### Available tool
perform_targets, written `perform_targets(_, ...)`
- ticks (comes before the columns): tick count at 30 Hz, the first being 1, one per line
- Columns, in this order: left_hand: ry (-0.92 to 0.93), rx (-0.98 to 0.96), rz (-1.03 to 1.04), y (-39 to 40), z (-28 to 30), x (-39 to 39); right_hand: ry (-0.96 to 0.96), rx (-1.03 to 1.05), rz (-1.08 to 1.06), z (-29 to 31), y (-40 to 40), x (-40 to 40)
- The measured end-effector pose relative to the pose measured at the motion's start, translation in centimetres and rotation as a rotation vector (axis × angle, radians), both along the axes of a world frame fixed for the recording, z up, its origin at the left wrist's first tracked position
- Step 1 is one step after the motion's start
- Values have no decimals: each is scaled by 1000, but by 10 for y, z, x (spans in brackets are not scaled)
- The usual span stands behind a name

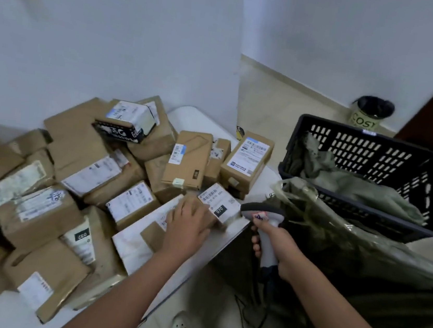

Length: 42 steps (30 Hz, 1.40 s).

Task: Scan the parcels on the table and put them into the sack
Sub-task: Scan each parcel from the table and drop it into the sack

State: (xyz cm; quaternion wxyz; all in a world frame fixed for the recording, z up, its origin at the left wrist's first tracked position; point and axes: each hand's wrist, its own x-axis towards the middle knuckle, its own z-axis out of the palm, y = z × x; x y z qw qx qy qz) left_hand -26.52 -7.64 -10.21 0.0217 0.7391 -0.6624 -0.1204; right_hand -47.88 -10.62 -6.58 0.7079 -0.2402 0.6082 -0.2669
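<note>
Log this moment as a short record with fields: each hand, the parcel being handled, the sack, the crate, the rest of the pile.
left hand: rests on a small parcel, fingers spread over its top
right hand: grips the scanner, head aimed toward that parcel's label
small parcel: at the table edge, white label with "070" facing up
sack: dark green, open mouth right of the table
crate: black, slotted walls, green fabric inside
pile: many brown parcels heaped on the table, not yet bagged

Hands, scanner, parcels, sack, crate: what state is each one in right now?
Left hand: resting on the 070 parcel.
Right hand: gripping the scanner, aimed at that parcel's label.
Parcels: piled on the table.
Sack: mouth open beside the table.
Crate: holds crumpled sacks.
</note>
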Motion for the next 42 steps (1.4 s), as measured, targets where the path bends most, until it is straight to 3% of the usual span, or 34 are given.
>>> perform_targets(3,-53,195,132,3,-1,23,-6,-25,9,6,-5,12)
perform_targets(7,-59,362,144,22,-7,49,-14,-16,25,9,-8,28)
perform_targets(15,-14,155,134,52,0,95,-39,0,59,15,-7,51)
perform_targets(17,43,166,147,57,-6,107,-23,0,82,18,-4,58)
perform_targets(22,391,216,361,62,-16,131,-4,15,122,18,4,69)
perform_targets(34,388,474,408,38,-9,146,46,43,146,17,18,83)
perform_targets(38,412,423,477,45,-10,139,121,-31,238,22,19,87)
perform_targets(42,481,149,460,53,-12,130,182,-175,419,31,17,95)
